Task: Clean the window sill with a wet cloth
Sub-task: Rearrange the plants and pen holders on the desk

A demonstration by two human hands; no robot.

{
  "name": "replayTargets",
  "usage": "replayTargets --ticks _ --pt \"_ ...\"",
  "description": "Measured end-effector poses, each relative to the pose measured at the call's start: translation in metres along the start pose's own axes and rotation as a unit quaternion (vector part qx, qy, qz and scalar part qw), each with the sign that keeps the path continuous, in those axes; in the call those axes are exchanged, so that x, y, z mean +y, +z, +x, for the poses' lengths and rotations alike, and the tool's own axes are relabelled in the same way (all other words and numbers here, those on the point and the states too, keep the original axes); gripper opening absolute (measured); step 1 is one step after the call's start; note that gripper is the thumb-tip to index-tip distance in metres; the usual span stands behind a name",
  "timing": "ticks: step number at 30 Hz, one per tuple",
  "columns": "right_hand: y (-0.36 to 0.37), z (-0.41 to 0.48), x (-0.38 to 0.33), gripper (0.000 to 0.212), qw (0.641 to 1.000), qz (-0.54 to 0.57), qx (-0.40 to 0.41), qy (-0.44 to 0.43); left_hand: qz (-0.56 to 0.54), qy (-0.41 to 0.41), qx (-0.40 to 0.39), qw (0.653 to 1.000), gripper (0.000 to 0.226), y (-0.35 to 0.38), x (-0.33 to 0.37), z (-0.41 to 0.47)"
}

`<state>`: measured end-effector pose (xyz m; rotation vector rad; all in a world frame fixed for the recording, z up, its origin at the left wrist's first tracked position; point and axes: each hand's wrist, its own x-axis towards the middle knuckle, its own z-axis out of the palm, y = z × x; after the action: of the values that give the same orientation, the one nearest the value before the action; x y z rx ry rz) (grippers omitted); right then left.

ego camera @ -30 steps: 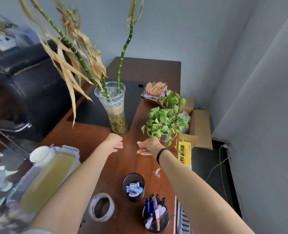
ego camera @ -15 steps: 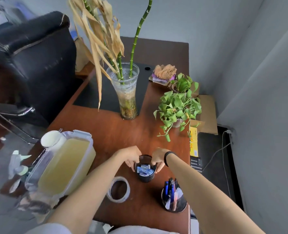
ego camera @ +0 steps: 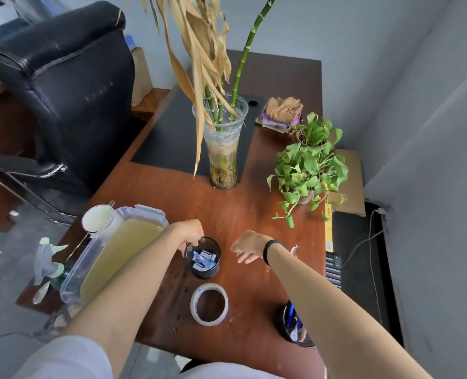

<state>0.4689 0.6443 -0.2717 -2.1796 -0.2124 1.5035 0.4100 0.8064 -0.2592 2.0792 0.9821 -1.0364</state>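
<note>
a brown wooden tabletop (ego camera: 257, 214) stands by a pale grey wall (ego camera: 350, 36). a big black chair (ego camera: 71, 99) sits beside it on the left. the floor (ego camera: 0, 283) is grey. the light is soft.

reddish-brown desk (ego camera: 268, 214), black cup (ego camera: 203, 269)

— Plants on the desk (ego camera: 172, 192)?
— Two potted: lower plant (ego camera: 307, 173), upper plant (ego camera: 315, 131). One vase (ego camera: 224, 149).
— Cups?
— Two: left cup (ego camera: 203, 258), lower-right cup (ego camera: 292, 324). One tape roll (ego camera: 209, 304), possibly one cloth pile (ego camera: 281, 110).
</note>
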Motion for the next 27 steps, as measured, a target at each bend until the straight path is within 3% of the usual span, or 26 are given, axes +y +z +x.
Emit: replayTargets --ticks 6,9,14,17,18,21,25,27 --pt "-0.021 -0.001 -0.013 0.04 0.999 0.009 0.011 0.038 0.16 0.045 -0.015 0.986 0.031 -0.008 0.008 -0.006" --pt "-0.034 -0.006 -0.026 0.043 1.0 -0.004 0.018 0.023 0.146 0.039 -0.003 0.988 0.036 -0.027 0.015 -0.001" --pt "-0.06 -0.005 -0.063 0.033 0.997 0.013 0.075 -0.022 0.114 0.091 0.117 0.982 0.03 -0.068 0.042 -0.001" --pt "-0.078 0.001 -0.087 0.024 0.977 0.127 0.165 -0.044 0.024 0.138 0.188 0.972 0.033 -0.092 0.056 0.001" --pt "-0.083 0.008 -0.095 0.022 0.975 0.099 0.191 -0.058 0.01 0.155 0.207 0.966 0.035 -0.102 0.06 0.002" --pt "-0.094 0.015 -0.123 0.024 0.943 0.154 0.254 -0.147 -0.097 0.179 0.227 0.952 0.054 -0.132 0.073 0.016" --pt "-0.116 0.009 -0.155 0.036 0.895 0.284 0.287 -0.191 -0.361 0.224 0.255 0.869 0.043 -0.165 0.089 0.023" --pt "-0.13 0.005 -0.168 0.046 0.861 0.365 0.298 -0.193 -0.457 0.242 0.224 0.826 0.042 -0.177 0.097 0.012"
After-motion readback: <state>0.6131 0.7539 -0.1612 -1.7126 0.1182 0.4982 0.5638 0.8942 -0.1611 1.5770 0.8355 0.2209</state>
